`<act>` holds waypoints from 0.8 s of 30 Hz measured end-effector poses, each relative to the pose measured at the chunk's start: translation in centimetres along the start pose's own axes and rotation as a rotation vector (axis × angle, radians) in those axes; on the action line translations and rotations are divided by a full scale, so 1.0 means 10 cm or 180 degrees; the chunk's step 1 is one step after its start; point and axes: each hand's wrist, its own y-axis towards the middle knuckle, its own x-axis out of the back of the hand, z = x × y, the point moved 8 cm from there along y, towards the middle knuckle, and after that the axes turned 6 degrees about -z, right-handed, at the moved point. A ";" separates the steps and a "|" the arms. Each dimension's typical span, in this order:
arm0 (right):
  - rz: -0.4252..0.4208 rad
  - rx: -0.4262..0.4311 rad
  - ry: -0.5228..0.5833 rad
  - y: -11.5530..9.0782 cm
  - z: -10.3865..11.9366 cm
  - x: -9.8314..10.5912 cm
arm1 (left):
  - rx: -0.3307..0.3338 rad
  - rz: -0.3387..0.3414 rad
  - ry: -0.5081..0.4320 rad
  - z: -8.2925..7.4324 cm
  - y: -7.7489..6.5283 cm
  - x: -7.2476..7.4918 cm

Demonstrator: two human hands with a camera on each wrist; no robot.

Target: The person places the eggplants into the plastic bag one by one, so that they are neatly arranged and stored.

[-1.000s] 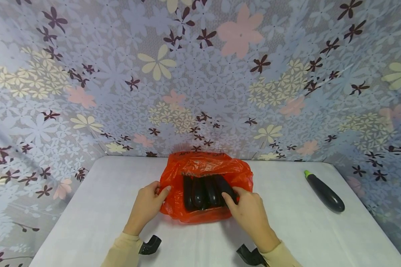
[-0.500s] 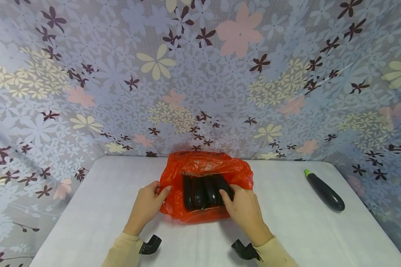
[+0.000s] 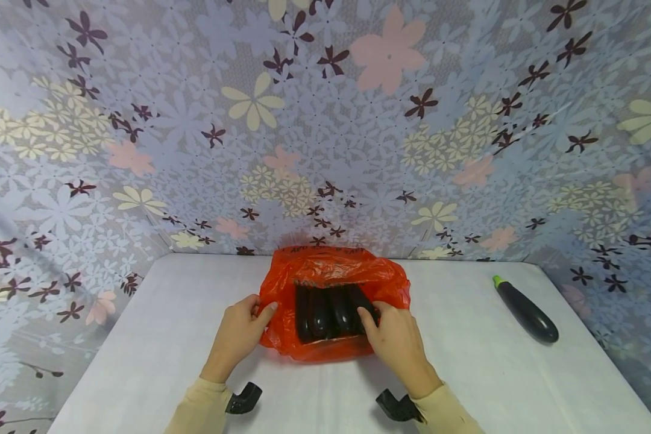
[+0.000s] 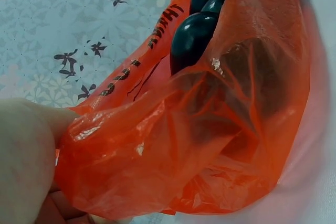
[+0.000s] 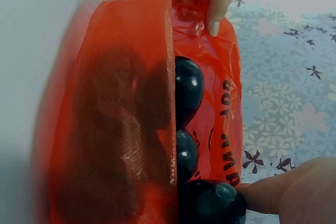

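Observation:
An orange-red plastic bag [image 3: 333, 352] lies on the white table with its mouth facing me. Inside it, several dark eggplants [image 3: 340, 308] lie side by side. My left hand [image 3: 240, 328] pinches the bag's left edge between thumb and fingers, as the left wrist view also shows. My right hand [image 3: 398, 337] grips the rightmost eggplant [image 5: 212, 203] at the bag's right side, thumb on its near end. Its other fingers are mostly hidden behind the eggplant and the bag. Through the thin plastic the eggplants show as dark shapes.
Another eggplant [image 3: 527, 311] with a green stem end lies apart at the table's right. Floral-patterned cloth [image 3: 325, 150] rises behind the white table [image 3: 168, 337] and along its sides. Black camera mounts [image 3: 244, 398] stick out at both wrists.
My right hand has shifted slightly left with the rightmost eggplant, bringing it closer to the others, and then stays there. The left hand keeps its hold on the bag's edge.

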 end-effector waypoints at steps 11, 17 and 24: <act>0.0119 -0.0008 -0.0156 0.01 -0.04 -0.09 | 0.0017 0.0012 -0.0044 0.00 -0.01 0.01; 0.0228 0.0002 -0.0208 0.01 -0.03 -0.11 | 0.0000 0.0004 -0.0027 -0.01 0.00 0.01; 0.0279 0.0019 -0.0169 0.00 -0.02 -0.12 | 0.0007 0.0022 -0.0029 0.00 0.00 0.01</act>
